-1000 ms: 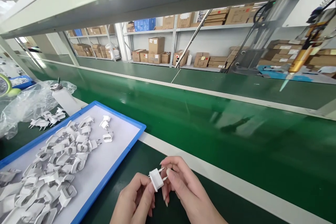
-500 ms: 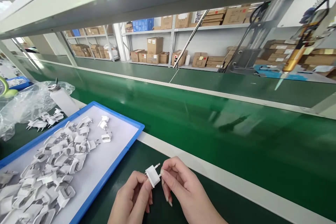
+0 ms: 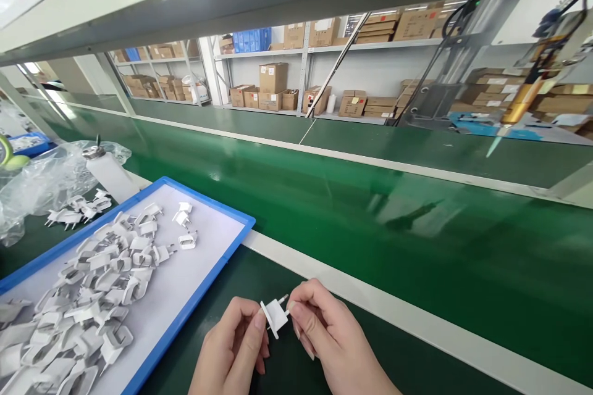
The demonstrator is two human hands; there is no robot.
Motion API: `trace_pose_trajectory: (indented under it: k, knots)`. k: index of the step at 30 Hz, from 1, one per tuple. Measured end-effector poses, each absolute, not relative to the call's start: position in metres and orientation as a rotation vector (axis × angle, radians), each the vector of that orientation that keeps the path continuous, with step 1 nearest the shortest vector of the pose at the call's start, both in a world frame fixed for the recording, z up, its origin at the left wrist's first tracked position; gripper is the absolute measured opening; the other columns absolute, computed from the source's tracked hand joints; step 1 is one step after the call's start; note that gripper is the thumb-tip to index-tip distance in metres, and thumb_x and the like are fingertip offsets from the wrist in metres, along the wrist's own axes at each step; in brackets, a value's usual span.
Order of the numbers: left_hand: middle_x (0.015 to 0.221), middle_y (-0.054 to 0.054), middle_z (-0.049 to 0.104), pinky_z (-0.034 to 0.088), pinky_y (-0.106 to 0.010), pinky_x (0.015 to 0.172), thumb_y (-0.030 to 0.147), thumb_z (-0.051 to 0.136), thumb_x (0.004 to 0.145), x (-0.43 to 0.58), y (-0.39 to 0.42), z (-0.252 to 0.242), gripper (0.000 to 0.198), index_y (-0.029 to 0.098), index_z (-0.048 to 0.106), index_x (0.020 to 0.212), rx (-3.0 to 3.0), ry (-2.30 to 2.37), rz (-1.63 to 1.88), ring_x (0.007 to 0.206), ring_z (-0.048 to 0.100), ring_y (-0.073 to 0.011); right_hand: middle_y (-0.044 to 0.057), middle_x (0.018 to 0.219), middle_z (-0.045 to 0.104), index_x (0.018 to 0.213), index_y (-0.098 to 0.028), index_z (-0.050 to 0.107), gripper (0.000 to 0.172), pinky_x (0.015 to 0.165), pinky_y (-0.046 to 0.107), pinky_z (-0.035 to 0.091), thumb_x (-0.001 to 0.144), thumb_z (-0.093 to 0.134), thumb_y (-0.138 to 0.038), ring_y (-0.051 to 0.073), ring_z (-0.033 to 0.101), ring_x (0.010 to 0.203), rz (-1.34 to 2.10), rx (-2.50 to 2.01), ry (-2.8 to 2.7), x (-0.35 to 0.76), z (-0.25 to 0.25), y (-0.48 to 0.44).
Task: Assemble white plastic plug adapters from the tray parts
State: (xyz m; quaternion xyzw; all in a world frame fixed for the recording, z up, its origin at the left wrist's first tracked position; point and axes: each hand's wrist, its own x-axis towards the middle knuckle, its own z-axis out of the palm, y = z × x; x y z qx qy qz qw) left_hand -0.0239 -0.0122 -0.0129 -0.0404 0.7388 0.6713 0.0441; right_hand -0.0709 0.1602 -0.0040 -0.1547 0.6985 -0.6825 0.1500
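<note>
Plug piece (image 3: pixel 275 316), small and white, sits between both hands just above the dark green counter (image 3: pixel 222 333), near the bottom middle of the view. It has two thin metal pins that poke out toward the right hand. The left hand (image 3: pixel 234 352) pinches the flat white side with its thumb and first finger. The right hand (image 3: pixel 324 339) has its fingers (image 3: pixel 296 311) closed on the end with the pins; they may be holding one pin, but that part is too small to see well.

Just to the left lies a blue tray (image 3: pixel 204 299) with a pale floor. A big heap of white plug pieces (image 3: pixel 88 302) fills its near end, and a few lie apart at its far end. Past the tray, a small pile of loose plug pieces (image 3: pixel 76 213) rests on the counter beside a white bottle (image 3: pixel 109 173) and a crumpled clear plastic bag (image 3: pixel 41 182). A wide green belt (image 3: pixel 393 216) runs behind the hands, and shelves with brown boxes (image 3: pixel 275 83) stand far back.
</note>
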Motion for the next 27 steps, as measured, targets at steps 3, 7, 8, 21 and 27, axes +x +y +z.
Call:
trace_pose_trajectory:
  k: [3, 7, 8, 21, 27]
  knots:
    - [0.072, -0.003, 0.060, 0.046, -0.019, 0.061, 0.063, 0.048, 0.099, -0.025, -0.013, -0.013, 0.049, 0.016, 0.060, 0.088, -0.089, 2.262, 2.020, 0.063, 0.057, -0.0129, -0.005, 0.066, 0.043, 0.084, -0.020, 0.052, 0.047, 0.053, 0.026, 0.028, 0.104, 0.049, -0.063, 0.012, 0.035, 0.056, -1.950, -0.445, 2.043, -0.071, -0.005, 0.161]
    - [0.069, -0.002, 0.059, 0.046, -0.020, 0.060, 0.066, 0.053, 0.095, -0.023, -0.010, -0.007, 0.051, 0.016, 0.060, 0.084, -0.203, 2.263, 2.045, 0.061, 0.056, -0.0130, -0.003, 0.068, 0.048, 0.083, -0.020, 0.056, 0.040, 0.056, 0.027, 0.030, 0.105, 0.051, -0.054, 0.014, 0.040, 0.060, -1.902, -0.426, 2.209, -0.071, -0.006, 0.163]
    - [0.069, -0.002, 0.059, 0.046, -0.020, 0.060, 0.068, 0.053, 0.094, -0.023, -0.009, -0.005, 0.053, 0.016, 0.059, 0.083, -0.227, 2.259, 2.049, 0.061, 0.056, -0.0132, -0.003, 0.069, 0.050, 0.082, -0.020, 0.057, 0.039, 0.057, 0.027, 0.031, 0.105, 0.051, -0.051, 0.014, 0.042, 0.061, -1.884, -0.418, 2.259, -0.072, -0.006, 0.163]
    - [0.068, -0.002, 0.058, 0.046, -0.021, 0.060, 0.075, 0.055, 0.089, -0.024, -0.005, 0.001, 0.059, 0.017, 0.058, 0.081, -0.253, 2.198, 2.091, 0.062, 0.055, -0.0132, -0.001, 0.073, 0.046, 0.073, -0.021, 0.049, 0.042, 0.062, 0.029, 0.034, 0.104, 0.051, -0.049, 0.017, 0.045, 0.068, -1.849, -0.413, 2.311, -0.079, -0.001, 0.163]
    - [0.068, -0.002, 0.059, 0.045, -0.021, 0.059, 0.077, 0.054, 0.088, -0.024, -0.006, 0.000, 0.061, 0.016, 0.059, 0.082, -0.236, 2.207, 2.058, 0.061, 0.055, -0.0130, -0.001, 0.076, 0.049, 0.079, -0.022, 0.049, 0.033, 0.064, 0.029, 0.035, 0.106, 0.047, -0.042, 0.018, 0.046, 0.070, -1.819, -0.471, 2.360, -0.076, -0.004, 0.163]
